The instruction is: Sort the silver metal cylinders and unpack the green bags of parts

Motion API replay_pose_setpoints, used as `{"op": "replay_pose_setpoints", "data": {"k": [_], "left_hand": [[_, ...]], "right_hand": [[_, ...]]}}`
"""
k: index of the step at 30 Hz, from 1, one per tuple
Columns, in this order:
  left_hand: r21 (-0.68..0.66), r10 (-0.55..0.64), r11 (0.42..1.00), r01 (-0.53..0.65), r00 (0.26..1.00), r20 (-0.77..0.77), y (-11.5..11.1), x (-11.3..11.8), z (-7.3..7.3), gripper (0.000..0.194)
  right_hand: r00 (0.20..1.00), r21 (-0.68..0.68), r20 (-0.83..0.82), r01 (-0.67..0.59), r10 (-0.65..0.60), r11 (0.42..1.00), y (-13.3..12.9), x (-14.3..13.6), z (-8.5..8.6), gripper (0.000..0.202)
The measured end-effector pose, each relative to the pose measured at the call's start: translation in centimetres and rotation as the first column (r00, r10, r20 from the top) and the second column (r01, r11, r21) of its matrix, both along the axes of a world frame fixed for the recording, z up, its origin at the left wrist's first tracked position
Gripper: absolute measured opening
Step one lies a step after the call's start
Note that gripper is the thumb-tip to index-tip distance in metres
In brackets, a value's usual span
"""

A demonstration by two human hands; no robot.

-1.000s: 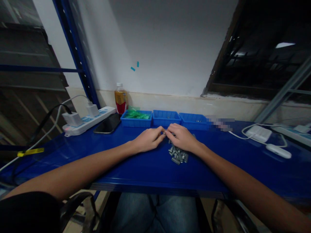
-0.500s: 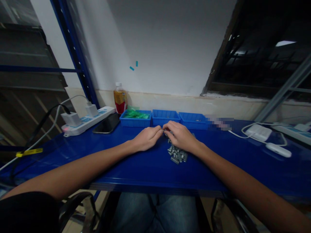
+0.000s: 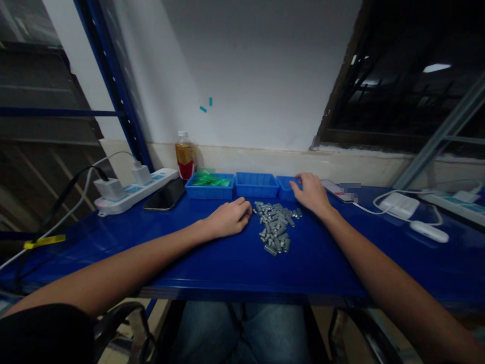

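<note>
A loose pile of small silvery metal cylinders (image 3: 278, 222) lies on the blue table. At its left edge my left hand (image 3: 229, 217) rests with curled fingers; whether anything is inside them is hidden. My right hand (image 3: 312, 192) reaches over the right blue bin (image 3: 285, 191), thumb and fingers apart, with nothing visible between them. The hand covers much of that bin, so its contents do not show. Beside it stands the middle blue bin (image 3: 256, 191), with something small at its bottom. The left blue bin (image 3: 210, 193) holds green plastic pieces (image 3: 208, 179).
A drink bottle (image 3: 185, 156) stands behind the left bin. Left of it lie a dark phone (image 3: 165, 195) and a power strip (image 3: 140, 192) with chargers. On the right are another phone (image 3: 337, 191), a white charger (image 3: 401, 206), a white oval device (image 3: 429, 231) and cables.
My hands were together above the pile and have come apart. The right has moved right and back to the right bin, uncovering the pile. The left stays nearly in place.
</note>
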State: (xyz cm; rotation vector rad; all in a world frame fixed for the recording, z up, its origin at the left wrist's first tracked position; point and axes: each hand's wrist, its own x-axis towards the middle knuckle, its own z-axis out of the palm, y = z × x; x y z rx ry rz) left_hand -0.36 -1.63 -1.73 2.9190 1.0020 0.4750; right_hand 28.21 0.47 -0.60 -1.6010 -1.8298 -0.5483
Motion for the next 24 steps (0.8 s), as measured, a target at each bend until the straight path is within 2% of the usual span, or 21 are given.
{"op": "replay_pose_setpoints", "data": {"k": [3,7,10,19,24], "left_hand": [[-0.014,0.010,1.000,-0.009,1.000,0.029,0.0,0.0,0.0,0.023],[-0.008,-0.023,1.000,0.023,1.000,-0.013,0.3,0.0,0.0,0.028],[0.006,-0.017,1.000,0.018,0.999,-0.042,0.6,0.0,-0.2,0.023],[-0.027,-0.026,0.999,0.026,1.000,-0.005,0.2,0.0,0.1,0.017],[-0.048,-0.024,0.999,0.025,1.000,0.014,0.2,-0.1,0.1,0.011]], "right_hand": [[0.985,-0.051,0.001,-0.173,0.174,0.984,-1.4,-3.1,0.4,0.020],[0.918,-0.154,0.042,-0.383,0.394,0.911,-4.1,-8.2,1.0,0.017],[0.870,-0.241,0.075,-0.458,0.487,0.856,-5.4,-10.2,0.8,0.017],[0.849,-0.423,0.068,-0.451,0.523,0.786,-4.7,-9.4,-0.2,0.010],[0.809,-0.438,0.064,-0.503,0.584,0.745,-4.9,-9.5,-0.1,0.010]]}}
